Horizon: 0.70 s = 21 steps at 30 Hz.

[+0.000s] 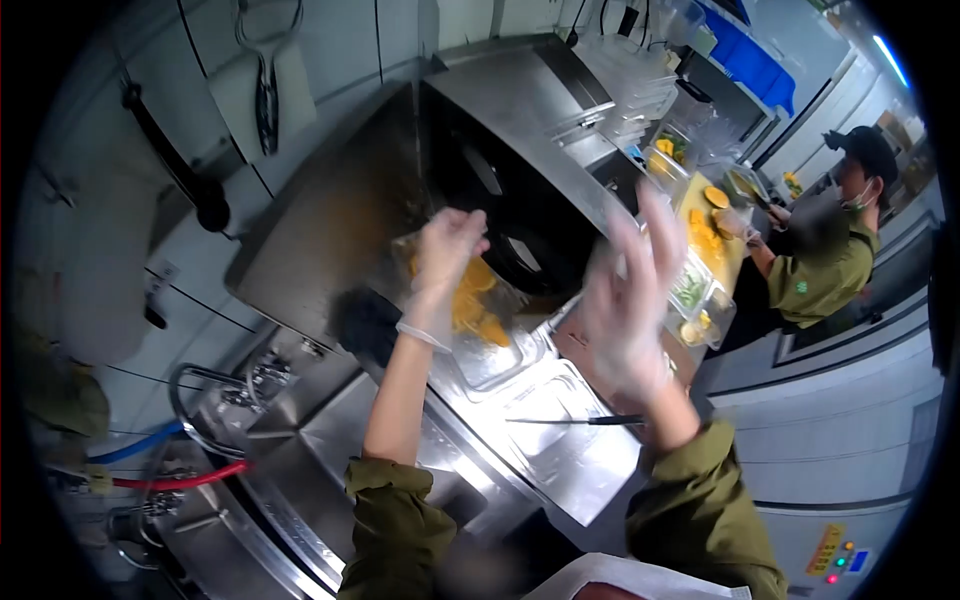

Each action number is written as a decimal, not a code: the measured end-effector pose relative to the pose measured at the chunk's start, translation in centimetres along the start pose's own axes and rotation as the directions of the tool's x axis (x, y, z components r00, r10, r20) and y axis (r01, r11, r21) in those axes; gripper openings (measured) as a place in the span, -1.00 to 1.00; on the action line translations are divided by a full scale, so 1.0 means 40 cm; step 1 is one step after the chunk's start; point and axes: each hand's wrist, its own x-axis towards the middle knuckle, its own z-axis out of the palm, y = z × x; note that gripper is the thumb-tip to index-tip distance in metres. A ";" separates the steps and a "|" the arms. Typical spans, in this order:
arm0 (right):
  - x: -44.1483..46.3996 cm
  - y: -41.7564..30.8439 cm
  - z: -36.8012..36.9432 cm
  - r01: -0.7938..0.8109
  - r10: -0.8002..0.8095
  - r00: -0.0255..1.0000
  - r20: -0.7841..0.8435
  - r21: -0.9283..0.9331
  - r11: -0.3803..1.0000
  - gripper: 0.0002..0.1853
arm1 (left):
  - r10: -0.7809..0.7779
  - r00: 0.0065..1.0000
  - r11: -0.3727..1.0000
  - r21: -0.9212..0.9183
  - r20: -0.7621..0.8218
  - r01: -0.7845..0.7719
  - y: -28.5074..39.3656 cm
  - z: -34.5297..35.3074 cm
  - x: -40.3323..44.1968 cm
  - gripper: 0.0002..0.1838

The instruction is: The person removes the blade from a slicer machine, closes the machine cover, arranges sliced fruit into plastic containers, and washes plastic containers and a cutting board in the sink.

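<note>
My left hand [450, 248], in a clear thin glove, is raised over the orange-yellow pieces [475, 298]. Its fingers are curled together, and what they hold, if anything, is hidden. Those pieces seem to lie in a clear container beside a metal pan, partly covered by my wrist. My right hand [632, 300], also gloved, is lifted to the right, smeared by motion, with its fingers stretched upward and apart. Below the hands sits a shiny metal tray [590, 470]. Across it lies a thin knife-like tool with a black handle [612, 420].
At right a co-worker [825, 260] handles orange pieces on a yellow board [735, 262]. Clear tubs [690, 285] line its near side. A dark recess [490, 190] lies beyond my hands. Red hose [190, 481] and taps are at lower left; utensils hang on the wall.
</note>
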 end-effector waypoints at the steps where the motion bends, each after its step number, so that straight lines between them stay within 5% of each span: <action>1: -0.032 -0.046 -0.061 0.036 -0.038 0.999 0.007 0.193 0.981 -0.68 | -0.019 0.999 1.000 0.023 0.026 0.018 -0.002 -0.006 0.009 -0.68; 2: -0.111 -0.066 -0.086 -0.061 -0.030 0.992 0.126 0.654 0.754 -0.67 | -0.037 0.998 0.997 0.073 0.046 0.033 0.007 -0.012 0.013 -0.67; 3: -0.123 -0.131 -0.074 -0.178 0.090 0.982 0.167 0.655 0.734 -0.76 | -0.062 0.996 0.990 0.129 0.070 0.053 0.017 -0.018 0.013 -0.65; 4: -0.195 -0.154 -0.013 -0.403 0.190 0.909 0.370 0.671 0.623 -0.79 | -0.089 0.991 0.979 0.193 0.097 0.069 0.027 -0.023 0.015 -0.64; 5: -0.233 -0.188 0.034 -0.807 0.433 0.588 0.683 0.531 0.259 -0.75 | -0.111 0.988 0.960 0.268 0.109 0.079 0.030 -0.027 0.024 -0.62; 6: -0.271 -0.191 0.109 -0.774 0.530 0.284 0.799 0.517 -0.365 -0.73 | -0.119 0.987 0.950 0.303 0.110 0.081 0.040 -0.030 0.023 -0.61; 7: -0.302 -0.178 0.198 -0.391 0.401 0.010 0.916 0.373 -0.841 -0.70 | -0.126 0.985 0.938 0.338 0.114 0.081 0.053 -0.029 0.018 -0.61; 10: -0.375 -0.134 0.410 0.102 0.145 0.103 0.984 0.135 -0.986 -0.70 | -0.158 0.977 0.882 0.464 0.140 0.076 0.071 -0.036 0.023 -0.59; 12: -0.299 -0.127 0.415 0.233 0.141 0.094 0.986 0.116 -0.966 -0.71 | -0.152 0.972 0.842 0.538 0.180 0.032 0.054 -0.060 0.057 -0.58; 15: -0.228 -0.127 0.396 0.328 0.182 0.034 0.983 0.161 -0.931 -0.73 | -0.087 0.980 0.818 0.575 0.179 -0.033 0.051 -0.064 0.075 -0.53; 18: -0.212 -0.127 0.387 0.400 0.191 0.011 0.982 0.170 -0.901 -0.71 | 0.106 0.993 0.595 0.797 0.052 -0.105 0.036 -0.043 0.104 -0.50; 21: -0.301 -0.120 0.475 0.410 0.183 0.147 0.972 0.109 -0.906 -0.68 | 0.246 0.968 0.543 0.822 0.042 -0.174 0.033 -0.017 0.108 -0.48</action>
